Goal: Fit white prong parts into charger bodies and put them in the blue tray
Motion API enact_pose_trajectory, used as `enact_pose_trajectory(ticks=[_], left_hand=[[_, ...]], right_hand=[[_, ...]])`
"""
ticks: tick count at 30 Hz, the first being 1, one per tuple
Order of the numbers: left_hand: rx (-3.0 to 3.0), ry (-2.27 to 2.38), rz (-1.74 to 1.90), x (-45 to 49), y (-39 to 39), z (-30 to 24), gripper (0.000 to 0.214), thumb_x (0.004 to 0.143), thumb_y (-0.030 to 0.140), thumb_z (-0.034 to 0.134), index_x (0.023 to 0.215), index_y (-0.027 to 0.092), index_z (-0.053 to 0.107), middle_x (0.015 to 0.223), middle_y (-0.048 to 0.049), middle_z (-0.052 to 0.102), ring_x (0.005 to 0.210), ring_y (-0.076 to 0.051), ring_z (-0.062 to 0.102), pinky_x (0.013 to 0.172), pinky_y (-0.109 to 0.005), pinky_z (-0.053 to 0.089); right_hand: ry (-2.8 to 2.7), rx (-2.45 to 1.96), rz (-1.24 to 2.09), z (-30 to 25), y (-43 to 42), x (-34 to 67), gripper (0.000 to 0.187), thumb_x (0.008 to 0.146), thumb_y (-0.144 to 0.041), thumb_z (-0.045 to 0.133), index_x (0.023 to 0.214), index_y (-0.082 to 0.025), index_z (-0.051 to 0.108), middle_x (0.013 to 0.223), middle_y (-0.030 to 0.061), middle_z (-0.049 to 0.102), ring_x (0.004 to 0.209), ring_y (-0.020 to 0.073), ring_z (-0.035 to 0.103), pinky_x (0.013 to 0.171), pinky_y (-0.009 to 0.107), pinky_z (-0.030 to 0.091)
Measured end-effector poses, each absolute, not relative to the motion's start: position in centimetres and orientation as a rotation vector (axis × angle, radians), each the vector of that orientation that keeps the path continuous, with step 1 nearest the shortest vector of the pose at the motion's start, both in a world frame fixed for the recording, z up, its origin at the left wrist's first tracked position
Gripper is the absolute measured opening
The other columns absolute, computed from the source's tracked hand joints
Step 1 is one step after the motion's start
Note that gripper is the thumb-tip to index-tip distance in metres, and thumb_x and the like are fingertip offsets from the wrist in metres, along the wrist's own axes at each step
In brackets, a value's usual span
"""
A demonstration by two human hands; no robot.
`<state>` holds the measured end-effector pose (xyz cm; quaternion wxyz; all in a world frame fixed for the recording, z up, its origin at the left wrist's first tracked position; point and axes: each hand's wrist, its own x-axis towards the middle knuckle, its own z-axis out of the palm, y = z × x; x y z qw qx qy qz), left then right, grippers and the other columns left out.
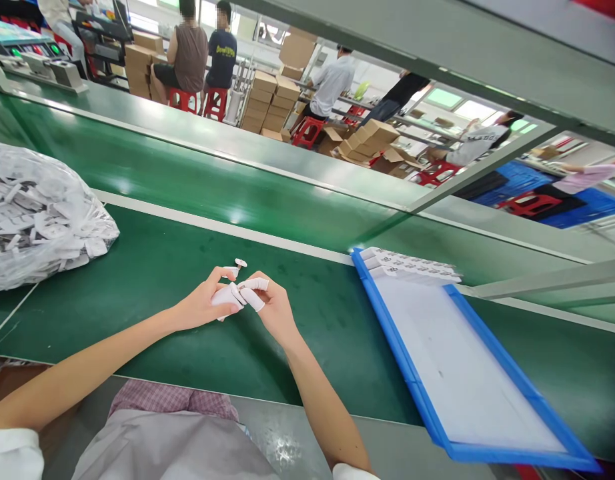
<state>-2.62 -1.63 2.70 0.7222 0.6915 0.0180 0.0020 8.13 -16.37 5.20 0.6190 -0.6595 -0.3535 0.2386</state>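
Observation:
Above the green work surface, my left hand [200, 307] is closed around a small white plastic piece [224, 297]. My right hand [277, 315] meets it from the right, thumb and forefinger in white finger covers and pinched together at the piece's edge. What lies between those right fingertips is too small to make out. Just past my left fingertips, a small white part with a rounded top [241, 263] sticks up; whether it joins the held piece, I cannot tell.
At the left lies a clear plastic bag [52, 213] full of white parts. To the right, a blue-edged tray [467, 367] holds rows of printed white pieces [412, 267] at its far end. A metal frame bar [482, 170] slants over the bench. Several people sit beyond, among cardboard boxes [265, 100].

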Motion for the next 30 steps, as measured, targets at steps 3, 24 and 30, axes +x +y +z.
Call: enact_pose_trajectory(ticks=[3,24,30], left_hand=[[1.552,0.032,0.023,-2.5,-1.7,2.5,0.042,0.085,0.037,0.063,0.11,0.025,0.031,0.09,-0.0021,0.065,0.059,-0.011,0.054,0.057,-0.025,0.046],[1.71,0.062,0.044,-2.8,-1.4,2.9,0.046,0.082,0.034,0.065,0.115,0.025,0.034,0.081,0.0036,0.06,0.06,-0.011,0.054,0.06,-0.025,0.044],[1.693,0.072,0.044,-2.8,-1.6,3.3,0.049,0.081,0.035,0.065,0.115,0.024,0.032,0.084,0.002,0.062,0.06,-0.011,0.056,0.06,-0.025,0.045]], right_hand=[[-0.779,-1.528,0.564,5.3,-16.4,8.2,0.024,0.077,-0.046,0.07,0.074,-0.023,0.068,0.077,0.0023,0.059,0.068,0.0161,0.057,0.063,0.031,0.052],[-0.742,-1.478,0.51,5.8,-16.2,7.5,0.024,0.077,-0.046,0.07,0.073,-0.023,0.068,0.079,0.0027,0.059,0.068,0.0159,0.056,0.066,0.032,0.052],[-0.72,-1.489,0.534,5.7,-16.3,7.6,0.026,0.077,-0.047,0.07,0.071,-0.022,0.066,0.077,0.0022,0.059,0.067,0.0157,0.055,0.065,0.032,0.052]])
